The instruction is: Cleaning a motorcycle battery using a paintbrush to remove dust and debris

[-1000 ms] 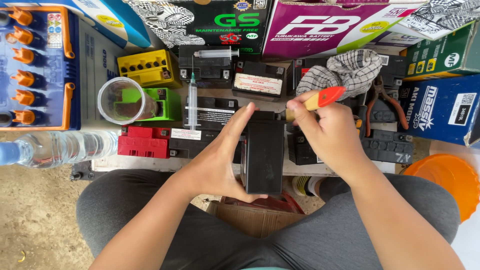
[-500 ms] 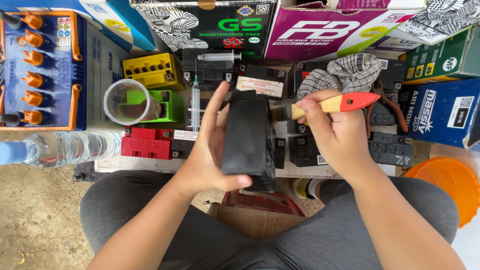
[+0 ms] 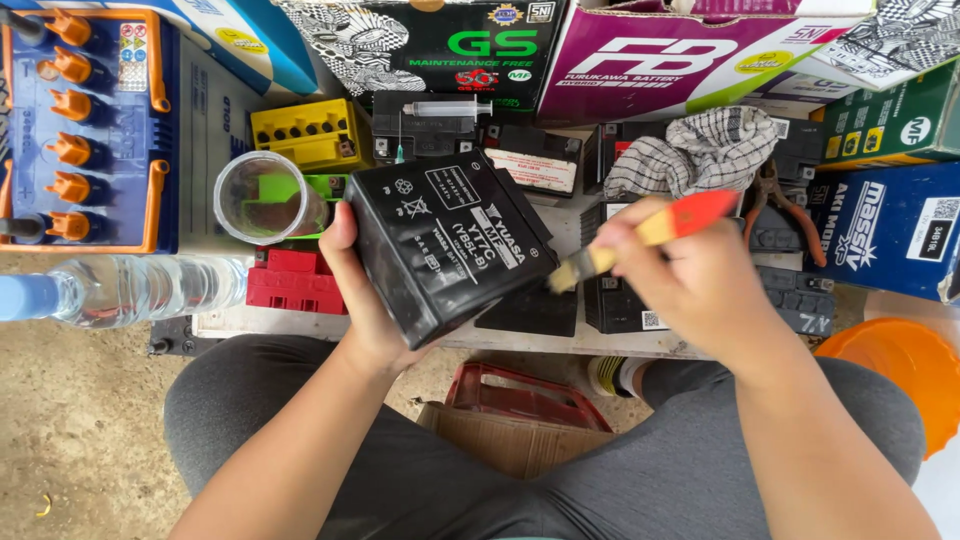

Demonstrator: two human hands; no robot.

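Fingers of left hand point(image 3: 362, 290) gripping tilted black battery point(image 3: 447, 243), right hand point(image 3: 690, 285) holding brush point(image 3: 640, 236) at its corner

Left hand point(image 3: 362, 300) fingers behind black battery point(image 3: 447, 240); motion-blurred brush point(image 3: 640, 238); syringe point(image 3: 398, 148) mostly hidden.

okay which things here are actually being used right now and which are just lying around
In use: black battery in the left hand; paintbrush in the right hand.
Lying about: checked cloth, clear cup, syringe, pliers, water bottle.
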